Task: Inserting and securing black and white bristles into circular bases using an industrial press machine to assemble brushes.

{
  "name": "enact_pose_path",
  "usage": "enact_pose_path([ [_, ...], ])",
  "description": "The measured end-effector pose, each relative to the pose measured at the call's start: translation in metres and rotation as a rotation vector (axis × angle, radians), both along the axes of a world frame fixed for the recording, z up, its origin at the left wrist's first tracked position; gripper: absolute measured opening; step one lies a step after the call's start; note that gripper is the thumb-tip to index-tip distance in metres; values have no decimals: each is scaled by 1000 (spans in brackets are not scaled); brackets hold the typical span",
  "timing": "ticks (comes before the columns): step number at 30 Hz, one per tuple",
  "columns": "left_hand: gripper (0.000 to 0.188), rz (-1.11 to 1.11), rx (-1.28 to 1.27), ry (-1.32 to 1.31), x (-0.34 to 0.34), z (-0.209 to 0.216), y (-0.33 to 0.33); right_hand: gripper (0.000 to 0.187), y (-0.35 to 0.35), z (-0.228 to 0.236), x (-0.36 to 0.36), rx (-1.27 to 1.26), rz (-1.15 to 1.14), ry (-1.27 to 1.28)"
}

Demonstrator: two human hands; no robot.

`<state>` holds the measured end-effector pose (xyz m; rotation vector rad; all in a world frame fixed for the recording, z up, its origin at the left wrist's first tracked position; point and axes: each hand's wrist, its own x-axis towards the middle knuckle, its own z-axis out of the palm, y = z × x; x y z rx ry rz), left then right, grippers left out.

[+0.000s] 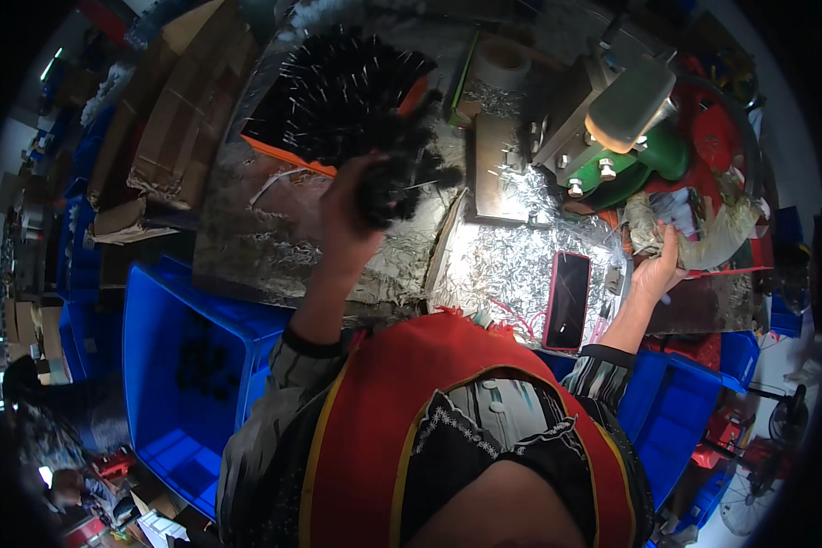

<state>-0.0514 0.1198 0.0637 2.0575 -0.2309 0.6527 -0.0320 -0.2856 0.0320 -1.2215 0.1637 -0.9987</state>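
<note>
- Left hand [345, 210]: closed around a black clump [397, 187], fingers curled over its near left side. Motion blur hides the single pieces and the exact finger contact.
- Location of the clump: above the table [292, 256], just to the near right of an orange-edged box [288, 157] that carries a heaped pile of black pieces [338, 87] with thin bright slivers among them.
- Right hand [653, 272]: at the near end of a wrapped handle [642, 224] beside the green machine [667, 155], fingers against the wrapping. Whether the grasp is firm or loose cannot be told.
- Handling, clump: judged light and loose, a bundle of many small parts rather than one body. Pieces are likely to shed from the edges if squeezed unevenly.
- Hold point, clump: cup from the side and below with spread fingers; apply light pressure. The bright slivers look stiff and may prick; keep fingertips off their ends.
- Handling, wrapped handle: judged firm at the core with a softer, non-slip covering. Take hold around the thickest part of the wrapping.
- Surroundings: silver slivers [489, 265] lie strewn under the lamp [630, 105], around a red-edged phone [568, 301]. A blue bin [178, 447] stands at the left, with dark pieces inside.
</note>
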Motion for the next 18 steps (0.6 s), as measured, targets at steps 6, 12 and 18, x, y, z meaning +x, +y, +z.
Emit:
enact_pose_path([
  [6,37,274,-261,-101,-69,14,104,12,0,-2,-8,-2,-3,53],
  [12,49,565,-478,126,-267,18,263,11,-1,3,-7,16,-37,35],
  [18,64,1038,328,975,-324,-51,338,12,-5,-3,-4,15,-38,-9],
])
